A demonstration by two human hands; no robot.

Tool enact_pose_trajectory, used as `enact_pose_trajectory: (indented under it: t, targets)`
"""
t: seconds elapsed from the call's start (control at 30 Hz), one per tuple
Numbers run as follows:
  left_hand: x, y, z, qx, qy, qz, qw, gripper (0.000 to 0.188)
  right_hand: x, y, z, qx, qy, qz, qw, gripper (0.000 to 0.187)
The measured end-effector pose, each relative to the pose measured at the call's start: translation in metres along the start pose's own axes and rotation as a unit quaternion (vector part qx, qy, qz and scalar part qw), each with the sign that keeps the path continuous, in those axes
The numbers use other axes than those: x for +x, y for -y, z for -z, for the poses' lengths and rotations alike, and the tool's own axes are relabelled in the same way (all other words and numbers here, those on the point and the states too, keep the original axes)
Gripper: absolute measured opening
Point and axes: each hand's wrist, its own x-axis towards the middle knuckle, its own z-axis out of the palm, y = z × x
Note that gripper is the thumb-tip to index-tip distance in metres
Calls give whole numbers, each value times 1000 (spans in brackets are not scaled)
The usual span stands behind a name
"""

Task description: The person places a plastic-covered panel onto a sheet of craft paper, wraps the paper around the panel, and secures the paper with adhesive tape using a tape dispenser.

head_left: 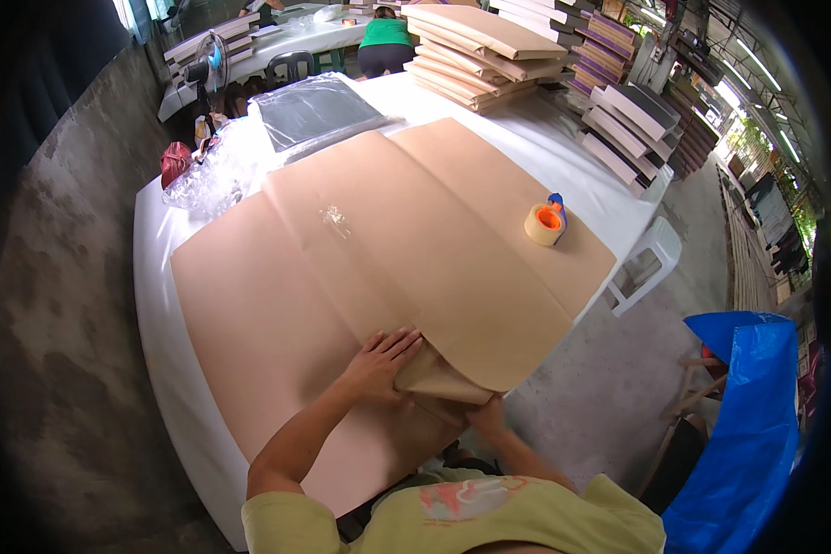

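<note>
With the brown paper [249, 268] lying across the white table [157, 305], we rest our left hand [379, 367], fingers outstretched, on its raised fold [441, 374], seemingly to steady it, while our right hand [490, 415] meets the fold's right end, fingers mostly hidden, so we cannot tell whether it grips.

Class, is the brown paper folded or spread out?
Partly folded: the brown paper spreads broadly, but its near edge bends between the left hand and right hand.
</note>
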Motion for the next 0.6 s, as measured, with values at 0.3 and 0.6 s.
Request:
enact_pose_trajectory:
  t: [0.3,0.6]
  targets:
    - [0,-8,-58,98,-208,33,973,78,18,-57,4,149,140,-67,977,33]
    - [5,-17,-57,-83,-267,79,957,60,25,-41,6,123,178,-188,958,41]
